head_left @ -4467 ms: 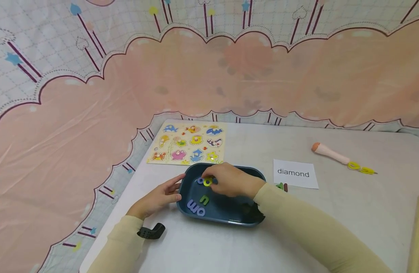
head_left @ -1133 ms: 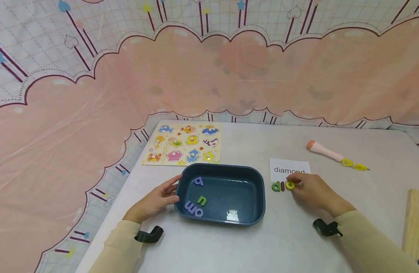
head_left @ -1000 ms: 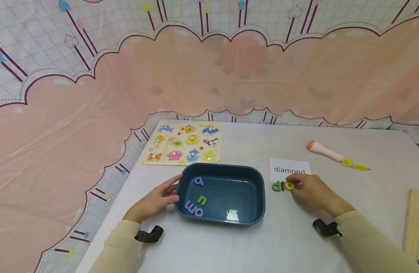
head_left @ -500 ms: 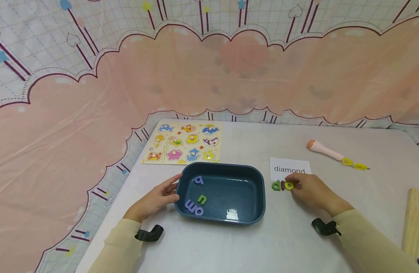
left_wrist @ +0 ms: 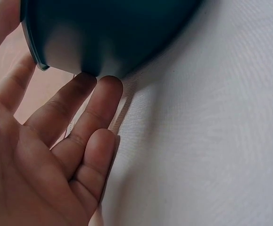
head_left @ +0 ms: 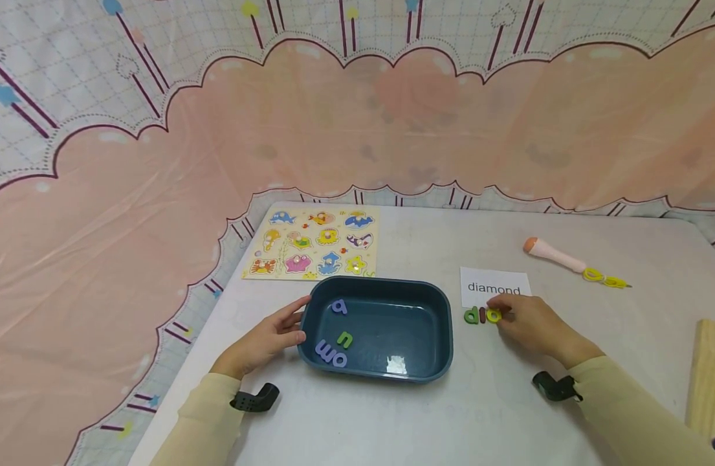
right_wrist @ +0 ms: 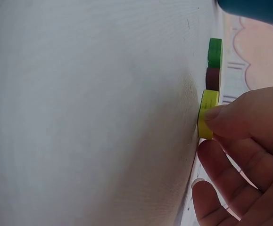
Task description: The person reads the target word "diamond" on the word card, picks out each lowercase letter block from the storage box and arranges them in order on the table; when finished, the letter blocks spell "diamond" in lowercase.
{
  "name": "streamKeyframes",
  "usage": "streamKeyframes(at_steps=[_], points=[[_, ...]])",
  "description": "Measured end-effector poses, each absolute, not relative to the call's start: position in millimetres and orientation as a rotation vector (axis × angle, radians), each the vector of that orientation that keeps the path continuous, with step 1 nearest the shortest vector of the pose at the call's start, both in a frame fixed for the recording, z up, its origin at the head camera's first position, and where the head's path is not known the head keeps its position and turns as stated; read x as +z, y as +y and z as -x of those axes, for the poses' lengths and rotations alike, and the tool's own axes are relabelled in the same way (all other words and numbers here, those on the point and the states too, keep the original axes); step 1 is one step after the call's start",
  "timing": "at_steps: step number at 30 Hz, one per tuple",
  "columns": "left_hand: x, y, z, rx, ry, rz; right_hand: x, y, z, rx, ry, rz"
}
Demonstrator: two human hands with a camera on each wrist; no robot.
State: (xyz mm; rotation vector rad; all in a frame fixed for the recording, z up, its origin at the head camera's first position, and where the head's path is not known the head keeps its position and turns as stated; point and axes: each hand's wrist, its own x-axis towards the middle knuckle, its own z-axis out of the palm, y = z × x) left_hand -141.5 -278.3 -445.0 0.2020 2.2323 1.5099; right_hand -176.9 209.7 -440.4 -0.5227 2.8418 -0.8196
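My right hand [head_left: 536, 325] pinches a yellow round letter [head_left: 494, 316] on the table; thumb contact shows in the right wrist view. To its left stand a dark red letter "i" or "l" [head_left: 482, 315] and a green letter "d" [head_left: 471, 316]. Just behind this row lies a white card [head_left: 469, 278] printed "diamond", partly covered by my fingers. My left hand [head_left: 263, 338] rests its extended fingers against the left end of a dark blue tray [head_left: 404, 323]. Inside the tray are a purple "q"-like letter [head_left: 339, 307], a green "n" [head_left: 344, 340] and purple letters "m" [head_left: 324, 351] and "o" [head_left: 340, 360].
An animal peg puzzle board [head_left: 310, 243] lies behind the tray. At the back right is a pink microphone-shaped pen [head_left: 555, 254] with a yellow cord [head_left: 602, 277]. A wooden board [head_left: 703, 382] reaches in at the right edge, with a dark blue piece near it.
My right hand has carried the yellow letter from the tray to the row by the card. Over the last second it shifts only slightly left. My left hand stays at the tray.
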Motion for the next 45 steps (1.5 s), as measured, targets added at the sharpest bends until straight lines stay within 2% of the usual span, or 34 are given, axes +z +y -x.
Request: streamKeyframes(at_steps=[11,23,45], points=[[-444.0,-278.3,141.0,1.514,2.219,-0.2,-425.0,213.1,176.1,-0.772,2.833,0.466],[-443.0,-277.9,140.6,1.518,2.213,-0.205,-394.4,212.0,174.3,-0.742,2.953,0.631],[-442.5,-278.0,141.5,1.513,2.218,-0.212,-370.5,166.4,170.9,-0.8,2.92,0.86]])
